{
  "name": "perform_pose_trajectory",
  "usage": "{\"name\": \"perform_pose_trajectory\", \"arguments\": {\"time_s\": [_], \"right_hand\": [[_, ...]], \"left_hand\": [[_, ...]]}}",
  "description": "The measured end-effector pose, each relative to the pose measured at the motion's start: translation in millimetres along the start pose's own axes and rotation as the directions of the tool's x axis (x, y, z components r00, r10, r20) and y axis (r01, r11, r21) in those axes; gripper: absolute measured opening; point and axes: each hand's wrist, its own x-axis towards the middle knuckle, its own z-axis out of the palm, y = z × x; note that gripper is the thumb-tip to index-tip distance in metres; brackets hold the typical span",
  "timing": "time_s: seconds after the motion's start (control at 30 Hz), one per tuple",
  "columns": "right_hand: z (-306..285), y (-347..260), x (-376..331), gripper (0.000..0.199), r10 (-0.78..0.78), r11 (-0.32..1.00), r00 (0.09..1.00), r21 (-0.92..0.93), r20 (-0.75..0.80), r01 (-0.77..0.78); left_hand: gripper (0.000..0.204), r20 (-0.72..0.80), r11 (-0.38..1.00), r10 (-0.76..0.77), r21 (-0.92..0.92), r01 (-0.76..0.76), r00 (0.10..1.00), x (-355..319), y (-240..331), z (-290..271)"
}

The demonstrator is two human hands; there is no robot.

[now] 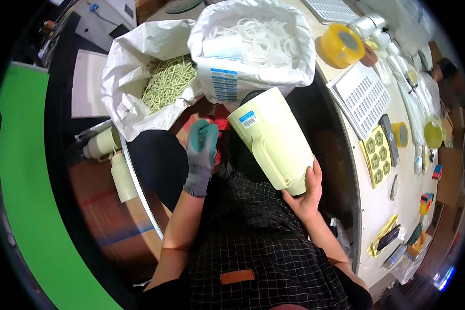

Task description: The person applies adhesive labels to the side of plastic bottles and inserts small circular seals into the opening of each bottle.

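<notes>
A pale yellow-green plastic jug body with a side handle lies tilted in front of me, its narrow ribbed end toward me. My right hand is bare and closed around that narrow end. A small blue-and-white barcode sticker is on the jug near its wide end. To the left of the jug, apart from it, my left hand wears a grey glove with green-coated fingers. Its fingers are curled closed; whatever may be in them is hidden.
Ahead stand a white bag of thin pale-green sticks and a lined container of translucent rings, with a sticker sheet on its front. The right-hand bench carries tape rolls and label sheets. More pale-green jugs lie at left.
</notes>
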Motion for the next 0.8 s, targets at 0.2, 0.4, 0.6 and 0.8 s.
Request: {"name": "perform_pose_trajectory", "arguments": {"time_s": [0.2, 0.4, 0.6, 0.8], "right_hand": [[-42.3, -12.0, 60.6, 0.095, -0.110, 0.981, 0.987, 0.173, 0.116, 0.089], [-14.8, -55.1, 144.9, 0.053, -0.046, 0.990, 0.965, 0.141, 0.257, 0.010], [98.4, -62.3, 166.5, 0.039, -0.005, 0.945, 0.977, 0.322, 0.213, -0.065], [-59.0, 49.4, 104.6, 0.034, 0.477, 0.866, 0.862, -0.073, -0.172, -0.494]], "left_hand": [[0.049, 0.157, 0.971, 0.225, 0.039, -0.234, 0.962, -8.6, 14.7, 24.0], [0.042, 0.518, 0.761, -0.444, 0.648, 0.003, 0.731, -46.4, 11.5, -53.0], [0.071, 0.317, 0.504, 0.462, 0.675, -0.539, 0.828, -85.0, 76.2, 7.7], [0.090, 0.330, 0.556, 0.373, 0.669, -0.494, 0.867, -50.6, 42.6, 8.2]]}}
